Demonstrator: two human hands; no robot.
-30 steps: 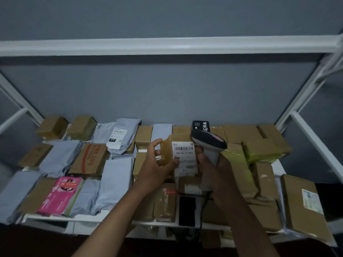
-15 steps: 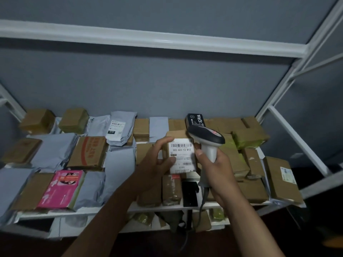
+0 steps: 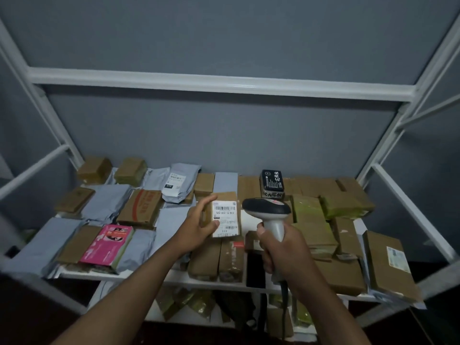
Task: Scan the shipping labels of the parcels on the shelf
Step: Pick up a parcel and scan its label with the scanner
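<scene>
My left hand (image 3: 198,226) holds a small brown parcel (image 3: 230,196) upright over the middle of the shelf, thumb on the lower left of its white barcode label (image 3: 226,216) and fingers round its left edge. My right hand (image 3: 282,247) grips the pale handle of a barcode scanner (image 3: 267,207). The scanner's dark head sits just right of the label, with a small gap between them. Its cable hangs down below my right wrist.
The white metal shelf (image 3: 149,277) is covered with brown boxes, grey mailer bags (image 3: 104,202), a pink packet (image 3: 107,245) and a black box (image 3: 272,183) at the back. A large brown parcel (image 3: 388,265) overhangs the right front corner. More parcels lie on the level below.
The scanner head has drawn away to the right of the label it overlapped before. The parcel stays in my left hand. My view has shifted, showing more of the frame above.
</scene>
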